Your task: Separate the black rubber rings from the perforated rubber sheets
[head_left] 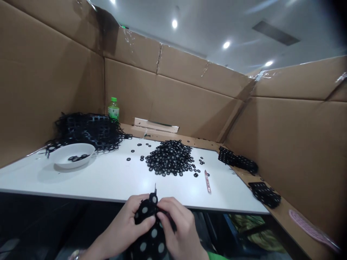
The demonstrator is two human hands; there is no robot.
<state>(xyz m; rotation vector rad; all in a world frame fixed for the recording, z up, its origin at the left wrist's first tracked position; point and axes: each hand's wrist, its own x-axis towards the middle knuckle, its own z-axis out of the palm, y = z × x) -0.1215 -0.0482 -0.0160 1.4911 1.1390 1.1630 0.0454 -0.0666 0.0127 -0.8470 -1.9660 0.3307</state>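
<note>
The left hand (120,225) and right hand (177,227) are held together just short of the near edge of the surface (227,191). On both hands, the fingers (165,213) are curled and clenched, grasping a perforated black sheet (151,240) between them, its lower part hanging below the hands.

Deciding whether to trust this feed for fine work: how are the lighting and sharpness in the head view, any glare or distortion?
Head view: ceiling lights burn out as bright spots and soft glare sheens the white table; the white bowl casts a faint shadow; wide-angle bending skews the cardboard walls; the top right corner darkens; the left hand and right hand on the black sheet look fairly sharp.
</note>
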